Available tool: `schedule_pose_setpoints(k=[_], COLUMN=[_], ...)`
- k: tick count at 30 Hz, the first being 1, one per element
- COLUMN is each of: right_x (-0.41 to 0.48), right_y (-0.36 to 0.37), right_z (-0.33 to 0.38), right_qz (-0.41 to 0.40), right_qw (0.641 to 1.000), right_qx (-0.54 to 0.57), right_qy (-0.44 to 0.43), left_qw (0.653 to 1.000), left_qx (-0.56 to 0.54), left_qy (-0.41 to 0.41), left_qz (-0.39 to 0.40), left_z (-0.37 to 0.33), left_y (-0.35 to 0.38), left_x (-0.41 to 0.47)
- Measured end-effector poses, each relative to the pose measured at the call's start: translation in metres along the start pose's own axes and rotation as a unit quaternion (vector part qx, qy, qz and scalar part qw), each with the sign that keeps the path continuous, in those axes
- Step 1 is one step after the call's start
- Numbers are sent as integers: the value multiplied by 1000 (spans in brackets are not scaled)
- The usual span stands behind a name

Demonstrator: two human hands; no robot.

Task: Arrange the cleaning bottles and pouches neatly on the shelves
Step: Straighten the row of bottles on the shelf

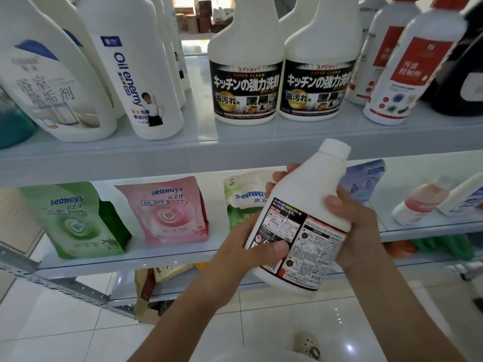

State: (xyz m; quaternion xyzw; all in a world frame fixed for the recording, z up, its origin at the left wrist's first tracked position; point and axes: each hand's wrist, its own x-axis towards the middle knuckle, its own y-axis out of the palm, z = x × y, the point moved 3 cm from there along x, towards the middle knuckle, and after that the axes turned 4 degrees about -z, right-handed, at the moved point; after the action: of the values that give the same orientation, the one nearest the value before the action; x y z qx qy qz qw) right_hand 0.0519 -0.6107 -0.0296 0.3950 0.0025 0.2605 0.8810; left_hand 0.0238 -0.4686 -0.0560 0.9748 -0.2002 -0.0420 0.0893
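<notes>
Presently a white bottle (300, 226) is held tilted before the lower shelf (183, 254), gripped by the left hand (243, 244) low and the right hand (360, 226) at its shoulder; placement upright beside the matching bottles (247, 82) on the upper shelf (198, 131) is judged next.

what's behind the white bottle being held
Behind the white bottle, a green-and-white seaways pouch and a bluish pouch stand on the lower shelf, each partly showing. Their covered parts and the shelf between them are hidden.
</notes>
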Motion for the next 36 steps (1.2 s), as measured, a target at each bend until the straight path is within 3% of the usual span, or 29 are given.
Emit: schedule_pose_setpoints(k=[2,4,6,9,11,13,16,17,19,21,24,27,31,36], right_x=[4,1,1,1,0,3,11,15,23,33,46,52,58,69], right_y=[3,5,10,26,40,56,75,79,81,74,59,49,44,47], right_z=[2,9,19,30,35,34,37,42,57,70,73,74,77,79], right_qz=[-64,-143,-192,-274,-325,-340,-309,-272,-173,-98,-71,-122,-151,-177], right_qw=[997,989,978,940,903,876,852,857,883,891,879,854,854,837], right_qx=[39,18,-50,-155,-221,-263,-328,-348,-362,-394,-448,-472,-452,-453], right_qy=[12,-12,-65,-128,-174,-220,-266,-266,-243,-204,-144,-183,-210,-250], left_qw=[1000,990,935,820,767,749,765,798,897,943,947,951,931,922], left_qx=[24,97,265,468,525,511,422,368,206,87,82,122,228,217], left_qy=[-4,64,172,263,290,319,371,372,326,289,285,262,259,289], left_qz=[-13,-79,-164,-200,-229,-276,-315,-299,-213,-140,-126,-107,-122,-137], left_z=[-11,-24,-35,-29,-28,-36,-55,-60,-70,-77,-89,-98,-112,-129], left_y=[5,11,19,28,30,34,33,28,14,-1,-15,-16,-26,-36], left_x=[0,-5,-12,-12,-6,-1,8,11,21,29,40,50,55,59])
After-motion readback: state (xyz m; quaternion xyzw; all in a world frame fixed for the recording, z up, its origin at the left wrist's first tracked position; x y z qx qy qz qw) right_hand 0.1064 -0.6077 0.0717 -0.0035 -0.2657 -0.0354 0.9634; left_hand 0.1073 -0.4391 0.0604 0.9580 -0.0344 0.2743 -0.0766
